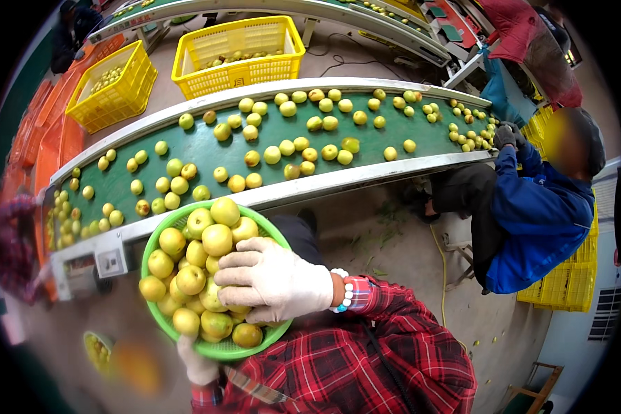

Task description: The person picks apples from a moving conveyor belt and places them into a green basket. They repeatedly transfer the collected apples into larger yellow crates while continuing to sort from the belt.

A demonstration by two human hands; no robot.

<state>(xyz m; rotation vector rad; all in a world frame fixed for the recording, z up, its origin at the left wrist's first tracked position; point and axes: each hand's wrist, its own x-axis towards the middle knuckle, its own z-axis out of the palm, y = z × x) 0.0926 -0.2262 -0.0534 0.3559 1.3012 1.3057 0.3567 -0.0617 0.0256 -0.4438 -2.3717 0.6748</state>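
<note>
A round green plastic basket (153, 305), tilted and heaped with round yellow-green fruits (190, 280), some with brown patches, is held in front of my body. My left hand (199, 362), in a pale glove, grips its lower rim from below; part of that hand is hidden. Across the heap lies my gloved right hand (277, 282), palm down with fingers spread; what is under the palm is hidden. Just beyond the basket runs a conveyor with a green belt (202, 142) and pale metal side rails, carrying many scattered fruits of the same kind.
Yellow crates (238, 72) with fruits stand beyond the conveyor, orange crates (57, 129) at the left. A co-worker in a blue jacket (538, 222) sits at the right, gloved hands at the belt's end. A small container (97, 352) of fruits is at the lower left. A yellow cable (440, 279) crosses the floor.
</note>
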